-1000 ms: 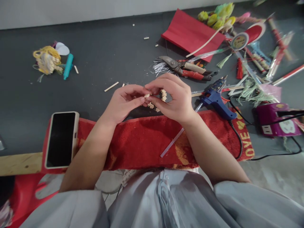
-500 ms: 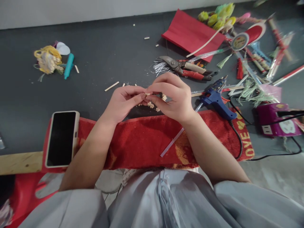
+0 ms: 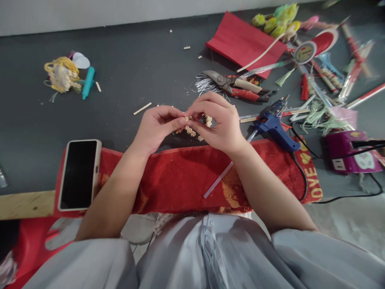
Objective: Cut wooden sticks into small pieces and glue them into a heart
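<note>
My left hand (image 3: pixel 161 126) and my right hand (image 3: pixel 218 122) meet over the front of the dark table, thumbs and fingertips pinched together. Between them is a small pale piece, partly hidden by the fingertips. From it a knobbly cream-coloured beaded strand (image 3: pixel 190 131) seems to hang below, and more of it shows under my right hand's curled fingers. How the piece joins the strand I cannot make out. Under my forearms lies a red towel (image 3: pixel 177 176). A blue glue gun (image 3: pixel 275 126) with a clear glue stick rests right of my right hand.
Red-handled pruning shears (image 3: pixel 237 86) lie behind my right hand, near red paper (image 3: pixel 245 44). A ribbon spool (image 3: pixel 315 46), tassels and sticks clutter the right. A purple power socket box (image 3: pixel 351 152) trails cables. At left are a phone (image 3: pixel 80 174) and a yellow thread bundle (image 3: pixel 61 76).
Both hands stay together at nearly the same place, with small finger shifts. The beaded strand has turned slightly beneath the fingers.
</note>
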Available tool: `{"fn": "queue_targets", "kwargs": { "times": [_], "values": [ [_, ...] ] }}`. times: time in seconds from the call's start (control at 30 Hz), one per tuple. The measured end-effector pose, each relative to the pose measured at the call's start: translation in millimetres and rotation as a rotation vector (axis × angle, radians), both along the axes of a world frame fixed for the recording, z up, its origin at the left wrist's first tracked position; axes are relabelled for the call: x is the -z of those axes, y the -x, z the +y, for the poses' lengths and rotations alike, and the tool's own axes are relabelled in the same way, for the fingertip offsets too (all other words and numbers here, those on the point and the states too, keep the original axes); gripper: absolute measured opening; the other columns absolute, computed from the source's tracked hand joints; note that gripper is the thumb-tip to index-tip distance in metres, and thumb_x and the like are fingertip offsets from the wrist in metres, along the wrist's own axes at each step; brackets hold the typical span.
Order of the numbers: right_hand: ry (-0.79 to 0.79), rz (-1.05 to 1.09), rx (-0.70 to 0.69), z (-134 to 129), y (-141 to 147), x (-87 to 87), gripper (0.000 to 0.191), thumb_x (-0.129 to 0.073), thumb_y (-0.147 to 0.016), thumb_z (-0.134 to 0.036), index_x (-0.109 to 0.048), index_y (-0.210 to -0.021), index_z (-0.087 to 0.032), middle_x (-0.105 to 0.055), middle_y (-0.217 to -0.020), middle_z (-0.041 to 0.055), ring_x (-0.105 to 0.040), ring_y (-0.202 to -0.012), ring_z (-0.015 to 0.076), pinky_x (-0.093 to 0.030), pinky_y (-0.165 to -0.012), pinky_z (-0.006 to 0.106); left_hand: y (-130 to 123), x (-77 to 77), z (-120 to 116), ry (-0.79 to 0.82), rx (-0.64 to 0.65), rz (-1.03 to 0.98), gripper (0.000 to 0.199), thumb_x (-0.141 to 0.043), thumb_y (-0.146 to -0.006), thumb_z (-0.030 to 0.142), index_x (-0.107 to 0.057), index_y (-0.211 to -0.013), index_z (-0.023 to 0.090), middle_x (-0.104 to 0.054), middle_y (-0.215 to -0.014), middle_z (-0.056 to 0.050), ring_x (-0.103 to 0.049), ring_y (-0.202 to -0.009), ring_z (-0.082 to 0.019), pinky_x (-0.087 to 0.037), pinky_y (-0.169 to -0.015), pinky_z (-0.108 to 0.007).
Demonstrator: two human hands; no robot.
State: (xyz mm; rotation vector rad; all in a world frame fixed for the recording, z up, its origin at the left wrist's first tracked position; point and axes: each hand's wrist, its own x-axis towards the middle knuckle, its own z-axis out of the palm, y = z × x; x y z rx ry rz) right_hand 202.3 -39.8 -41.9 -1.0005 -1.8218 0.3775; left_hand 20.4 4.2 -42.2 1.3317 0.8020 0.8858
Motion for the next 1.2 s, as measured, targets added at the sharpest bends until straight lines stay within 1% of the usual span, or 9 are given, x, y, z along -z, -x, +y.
{"fn": "queue_targets", "kwargs": {
  "times": [0.13,0.23,0.37,0.5,0.63,0.8,0.97,1.13,1.2],
  "values": [
    [0.105,0.121,-0.041,1.8,2.3,3.8,0.032,-0.063,-0.093,-0.051,-0.070,-0.099,-0.020,-0.063,-0.093,0.0033,-0.062,-0.082,0.0128,-0.056,-0.076,0.031,-0.7,-3.2,-1.1,0.022,-0.004,-0.007,0.042,-0.088,-0.059,0.058,-0.076,-0.073,0.020,-0.069,-0.065,0.000,-0.063,-0.060,-0.010,-0.054,-0.062,-0.025],
    [0.173,0.216,-0.089,3.3,3.6,7.8,0.034,-0.064,-0.092,-0.053,-0.070,-0.100,-0.020,-0.063,-0.093,0.0029,-0.062,-0.085,0.0120,-0.056,-0.076,0.029,-0.7,-5.4,-1.8,0.035,0.010,-0.019,0.042,-0.089,-0.060,0.056,-0.075,-0.073,0.019,-0.068,-0.064,0.000,-0.063,-0.060,-0.010,-0.054,-0.061,-0.025],
    [0.218,0.267,-0.129,4.3,4.2,11.1,0.036,-0.066,-0.090,-0.054,-0.070,-0.100,-0.020,-0.062,-0.093,0.0022,-0.062,-0.086,0.0115,-0.057,-0.077,0.028,-0.3,-6.9,-2.6,0.035,0.019,-0.024,0.038,-0.088,-0.063,0.053,-0.075,-0.073,0.019,-0.068,-0.065,0.000,-0.064,-0.061,-0.011,-0.054,-0.061,-0.026],
    [0.234,0.284,-0.143,4.8,4.2,12.2,0.035,-0.066,-0.090,-0.053,-0.069,-0.099,-0.020,-0.062,-0.093,0.0015,-0.063,-0.085,0.0105,-0.057,-0.076,0.027,-0.8,-8.8,-3.3,0.025,0.031,-0.031,0.038,-0.088,-0.062,0.054,-0.075,-0.071,0.019,-0.067,-0.063,0.001,-0.064,-0.060,-0.010,-0.054,-0.060,-0.025],
    [0.213,0.309,-0.170,6.2,3.6,12.2,0.033,-0.068,-0.089,-0.052,-0.069,-0.097,-0.020,-0.062,-0.090,0.0010,-0.062,-0.080,0.0096,-0.057,-0.074,0.026,-1.5,-11.0,-3.9,0.018,0.040,-0.028,0.039,-0.088,-0.062,0.055,-0.075,-0.069,0.019,-0.065,-0.060,0.002,-0.062,-0.058,-0.009,-0.053,-0.059,-0.024],
    [0.186,0.343,-0.187,7.2,3.7,12.5,0.030,-0.069,-0.089,-0.049,-0.069,-0.095,-0.020,-0.062,-0.088,0.0004,-0.062,-0.078,0.0091,-0.057,-0.073,0.026,-1.3,-11.7,-4.4,0.018,0.043,-0.001,0.042,-0.088,-0.061,0.058,-0.074,-0.069,0.019,-0.067,-0.062,0.001,-0.063,-0.060,-0.010,-0.053,-0.060,-0.025],
    [0.200,0.401,-0.199,5.4,6.3,12.3,0.027,-0.072,-0.088,-0.047,-0.070,-0.092,-0.020,-0.062,-0.086,-0.0001,-0.062,-0.076,0.0083,-0.057,-0.071,0.025,-1.4,-12.3,-4.7,0.003,0.061,-0.041,0.038,-0.088,-0.063,0.053,-0.074,-0.068,0.018,-0.065,-0.060,0.001,-0.061,-0.057,-0.008,-0.053,-0.059,-0.023],
    [0.259,0.414,-0.161,2.5,7.9,8.0,0.032,-0.073,-0.084,-0.053,-0.070,-0.089,-0.022,-0.061,-0.086,0.0005,-0.062,-0.077,0.0103,-0.057,-0.073,0.027,-1.5,-12.3,-4.0,-0.010,0.072,-0.042,0.038,-0.087,-0.065,0.053,-0.074,-0.068,0.017,-0.065,-0.060,0.002,-0.060,-0.057,-0.008,-0.052,-0.058,-0.023],
    [0.264,0.402,-0.140,1.9,7.7,7.0,0.032,-0.073,-0.084,-0.054,-0.071,-0.089,-0.023,-0.061,-0.086,0.0007,-0.062,-0.079,0.0112,-0.057,-0.075,0.028,-1.2,-12.9,-3.8,0.002,0.066,-0.022,0.035,-0.087,-0.067,0.050,-0.074,-0.069,0.017,-0.065,-0.060,0.001,-0.061,-0.057,-0.009,-0.053,-0.059,-0.023]
  ]
}}
